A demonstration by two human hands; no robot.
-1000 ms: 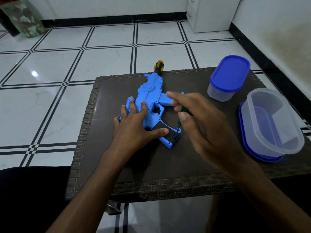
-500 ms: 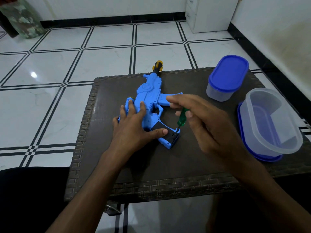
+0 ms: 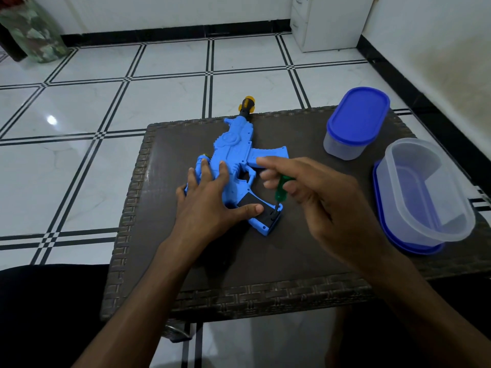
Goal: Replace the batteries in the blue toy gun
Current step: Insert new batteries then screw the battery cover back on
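Right now the right hand (image 3: 326,203) pinches a small green screwdriver (image 3: 281,187) between thumb and fingertips, its tip set down on the black panel (image 3: 255,205) at the butt of the grip of the blue toy gun (image 3: 236,155). The left hand (image 3: 210,200) lies flat on the rear of the gun, fingers spread and straight, pressing it down, with the thumb stretched out across the black panel just beside the screwdriver's tip. The gun lies on its side on a dark woven table (image 3: 239,261), its yellow-and-black muzzle (image 3: 247,104) reaching past the far edge. Off to the right stand a closed blue-lidded tub (image 3: 356,120) and, nearer, an open clear container (image 3: 427,192) resting on its blue lid (image 3: 382,224).
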